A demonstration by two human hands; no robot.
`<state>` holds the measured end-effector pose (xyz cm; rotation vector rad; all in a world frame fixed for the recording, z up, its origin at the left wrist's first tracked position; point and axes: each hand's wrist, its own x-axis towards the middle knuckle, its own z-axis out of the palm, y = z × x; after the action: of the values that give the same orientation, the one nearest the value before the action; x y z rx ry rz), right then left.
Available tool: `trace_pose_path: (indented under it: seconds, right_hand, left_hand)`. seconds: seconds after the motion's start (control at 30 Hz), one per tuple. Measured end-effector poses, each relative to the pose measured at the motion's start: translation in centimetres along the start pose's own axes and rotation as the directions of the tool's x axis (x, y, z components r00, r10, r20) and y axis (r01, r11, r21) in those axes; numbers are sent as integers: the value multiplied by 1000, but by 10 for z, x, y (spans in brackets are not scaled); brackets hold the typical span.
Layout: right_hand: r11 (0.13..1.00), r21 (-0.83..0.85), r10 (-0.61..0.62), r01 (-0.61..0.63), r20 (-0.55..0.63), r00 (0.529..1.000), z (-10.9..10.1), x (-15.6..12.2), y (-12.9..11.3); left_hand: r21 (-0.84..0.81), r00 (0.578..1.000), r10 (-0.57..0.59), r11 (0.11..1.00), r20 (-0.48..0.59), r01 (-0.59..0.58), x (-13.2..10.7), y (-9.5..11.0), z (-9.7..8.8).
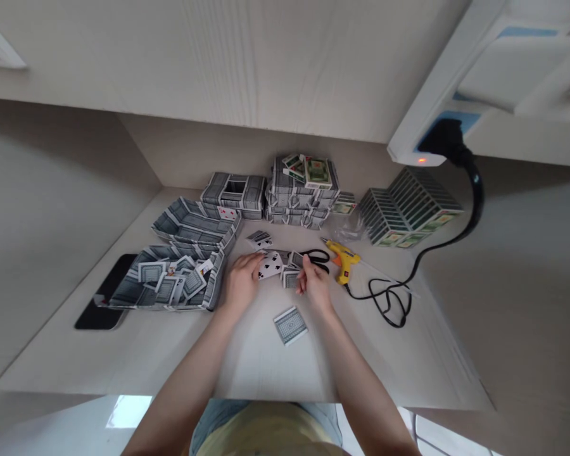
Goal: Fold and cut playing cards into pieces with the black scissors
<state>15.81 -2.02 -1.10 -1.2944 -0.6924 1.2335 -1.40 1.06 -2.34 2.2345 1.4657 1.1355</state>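
My left hand (243,280) is closed on the left edge of a face-up playing card (270,266) with black spade pips. My right hand (314,283) pinches a small folded card (295,259) showing its patterned back. Just under it, another folded card (291,278) lies on the desk. Black-handled scissors (319,258) lie partly hidden behind my right hand. Nearer to me a square folded card (290,325) rests back side up. Beyond my left hand is a small stack of cards (260,239).
Left are boxes built from folded cards, an open one (164,303) holding loose pieces, over a black phone (99,320). Stacked card boxes (298,201) and card packs (411,209) stand behind. A yellow glue gun (344,259) with looping cord lies right, below a power strip (437,126).
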Motion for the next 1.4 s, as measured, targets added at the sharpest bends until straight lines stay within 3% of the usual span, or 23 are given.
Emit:
trace_pose_path:
  seconds: [0.1,0.23,0.43,0.57,0.73,1.0,1.1,1.23,1.4]
  right_hand:
    - [995,64,60,-71,157,986,4,-5,0]
    - [978,127,107,-164,368,924,14,-14,-1]
    - [909,352,-4,-223,544,839,22,-19,-1]
    - [879,414,-28,-236,539,842,16,-15,3]
    - [869,421,43,-260,460,887,11,-11,6]
    - [919,355,43,-172,343,938,11,-10,-8]
    - [957,277,9,-87,271,962,11,-10,-7]
    - [993,110,-74,48,251,965,13,-11,1]
    - [922,-197,-294,335,209,933,11,-10,11]
  left_hand:
    - [9,988,-15,1000,-152,17,0,5,-6]
    - [-57,942,23,997,-335,-45,0,18,-13]
    - [-223,955,152,952,-253,-211,-12,41,-4]
    - [-302,963,183,923,-199,-237,-16,45,4]
    - [-310,949,271,899,-163,-310,-12,46,4]
    - [-282,979,179,939,-93,-199,-15,52,-4]
    - [-308,990,104,943,-93,-128,-14,52,-5]
    - [-355,1000,20,935,-9,-22,-12,48,1]
    - [-375,999,-45,926,3,42,-11,43,11]
